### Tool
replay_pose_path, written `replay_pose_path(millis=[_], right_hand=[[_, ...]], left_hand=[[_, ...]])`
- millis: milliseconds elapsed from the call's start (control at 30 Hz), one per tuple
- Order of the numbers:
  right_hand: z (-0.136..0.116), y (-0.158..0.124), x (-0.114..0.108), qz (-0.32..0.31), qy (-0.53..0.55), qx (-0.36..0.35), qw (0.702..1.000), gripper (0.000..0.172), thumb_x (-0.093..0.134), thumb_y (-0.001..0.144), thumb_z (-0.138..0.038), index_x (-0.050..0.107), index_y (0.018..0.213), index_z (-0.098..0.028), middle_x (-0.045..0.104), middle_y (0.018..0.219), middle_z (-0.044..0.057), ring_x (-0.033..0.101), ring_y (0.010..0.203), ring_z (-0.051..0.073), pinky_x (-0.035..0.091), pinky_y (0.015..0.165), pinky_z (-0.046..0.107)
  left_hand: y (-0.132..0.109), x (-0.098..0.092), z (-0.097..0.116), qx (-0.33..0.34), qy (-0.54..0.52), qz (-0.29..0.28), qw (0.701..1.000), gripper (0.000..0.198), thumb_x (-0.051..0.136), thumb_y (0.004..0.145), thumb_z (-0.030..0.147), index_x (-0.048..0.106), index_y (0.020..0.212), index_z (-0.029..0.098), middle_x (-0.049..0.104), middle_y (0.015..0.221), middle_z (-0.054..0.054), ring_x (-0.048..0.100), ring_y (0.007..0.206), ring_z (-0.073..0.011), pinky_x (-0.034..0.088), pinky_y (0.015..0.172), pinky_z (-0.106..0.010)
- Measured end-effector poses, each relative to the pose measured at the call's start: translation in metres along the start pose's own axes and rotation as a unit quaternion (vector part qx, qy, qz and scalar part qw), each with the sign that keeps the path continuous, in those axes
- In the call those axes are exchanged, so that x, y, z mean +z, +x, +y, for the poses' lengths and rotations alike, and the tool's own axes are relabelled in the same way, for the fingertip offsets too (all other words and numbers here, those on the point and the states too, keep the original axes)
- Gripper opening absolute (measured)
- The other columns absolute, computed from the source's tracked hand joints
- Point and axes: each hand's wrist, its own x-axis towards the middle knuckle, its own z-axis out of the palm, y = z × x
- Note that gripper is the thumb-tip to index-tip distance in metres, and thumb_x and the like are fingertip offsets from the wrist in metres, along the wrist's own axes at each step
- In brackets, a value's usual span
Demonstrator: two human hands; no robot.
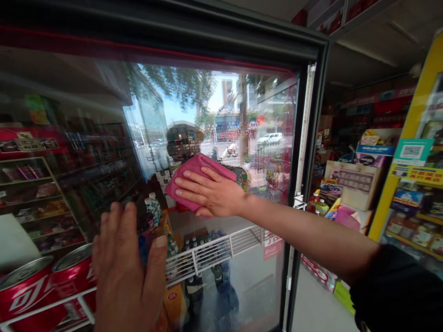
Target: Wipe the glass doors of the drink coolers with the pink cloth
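My right hand [211,191] presses a folded pink cloth [199,180] flat against the glass [256,272] of a black-framed fridge door. Its fingers lie across the cloth, pointing left, with part of the cloth showing above and beside them. Lower in the view, my left hand [129,272] is raised with its fingers up and the thumb apart, and nothing is in it. It is closest to the white wire rack [211,251] on the door. Whether it touches the rack or the glass, I cannot tell.
Red soda cans [29,290] stand in the rack at the lower left. The dark door frame [313,115] runs along the top and right. Beyond it are stacked boxes [353,184] and a yellow-framed display fridge [391,175]. Street and shop shelves show in the glass.
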Motion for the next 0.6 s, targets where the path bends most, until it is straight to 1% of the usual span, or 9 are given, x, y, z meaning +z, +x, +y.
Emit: replay_pose_path(millis=[100,200,300,367,400,467,533,600], right_hand=[[0.017,-0.036,0.000,0.015,-0.007,0.023,1.000,0.081,0.057,0.110,-0.059,0.030,0.178,-0.024,0.031,0.186,0.005,0.020,0.177,0.027,0.019,0.145,0.055],[0.036,-0.076,-0.002,0.012,-0.012,0.060,0.998,0.084,0.054,0.111,-0.061,0.021,0.180,-0.026,0.030,0.187,0.004,0.019,0.177,0.028,0.019,0.145,0.059],[0.051,-0.113,-0.004,0.017,-0.027,0.113,0.993,0.089,0.052,0.111,-0.063,0.011,0.181,-0.027,0.026,0.188,0.006,0.018,0.177,0.032,0.016,0.145,0.062],[0.056,-0.129,-0.004,0.031,-0.040,0.142,0.989,0.092,0.052,0.110,-0.065,0.009,0.181,-0.025,0.026,0.188,0.009,0.019,0.176,0.034,0.014,0.144,0.065],[0.055,-0.132,-0.005,0.037,-0.044,0.155,0.986,0.093,0.052,0.110,-0.064,0.008,0.181,-0.024,0.026,0.188,0.010,0.019,0.176,0.035,0.013,0.144,0.065],[0.049,-0.129,-0.005,0.041,-0.043,0.182,0.982,0.093,0.054,0.110,-0.062,0.009,0.182,-0.023,0.026,0.187,0.011,0.019,0.176,0.037,0.011,0.144,0.067],[0.039,-0.116,-0.007,0.039,-0.036,0.203,0.978,0.092,0.056,0.109,-0.060,0.014,0.181,-0.021,0.024,0.188,0.012,0.017,0.177,0.037,0.010,0.144,0.067],[0.032,-0.101,-0.011,0.036,-0.034,0.191,0.980,0.086,0.055,0.110,-0.057,0.022,0.180,-0.020,0.025,0.187,0.012,0.016,0.177,0.036,0.008,0.144,0.065]], left_hand=[[0.002,0.015,0.015,0.005,-0.012,-0.003,1.000,0.077,0.043,0.110,0.048,0.015,0.180,0.032,0.017,0.190,-0.011,0.016,0.177,-0.0390,0.019,0.140,-0.076],[0.002,0.026,0.029,0.004,-0.021,-0.012,1.000,0.077,0.044,0.110,0.047,0.015,0.180,0.033,0.016,0.190,-0.009,0.015,0.177,-0.0377,0.018,0.141,-0.075],[0.001,0.032,0.039,0.010,-0.024,-0.021,0.999,0.078,0.046,0.110,0.046,0.013,0.180,0.034,0.015,0.190,-0.009,0.014,0.177,-0.0375,0.018,0.141,-0.075],[0.000,0.034,0.043,0.013,-0.022,-0.024,0.999,0.079,0.046,0.110,0.045,0.012,0.180,0.034,0.015,0.191,-0.008,0.014,0.177,-0.0373,0.019,0.141,-0.075],[0.000,0.035,0.045,0.013,-0.021,-0.025,0.999,0.079,0.046,0.110,0.045,0.012,0.180,0.034,0.015,0.190,-0.008,0.014,0.177,-0.0372,0.019,0.141,-0.074],[0.001,0.038,0.049,0.011,-0.020,-0.027,0.999,0.079,0.046,0.110,0.045,0.012,0.180,0.034,0.015,0.190,-0.009,0.014,0.177,-0.0373,0.019,0.141,-0.074],[0.003,0.043,0.053,0.012,-0.021,-0.030,0.999,0.079,0.046,0.110,0.045,0.012,0.180,0.033,0.014,0.191,-0.009,0.014,0.177,-0.0379,0.018,0.141,-0.074],[0.005,0.050,0.059,0.017,-0.025,-0.030,0.999,0.078,0.045,0.110,0.046,0.013,0.180,0.033,0.015,0.190,-0.009,0.014,0.177,-0.0387,0.018,0.140,-0.075]])
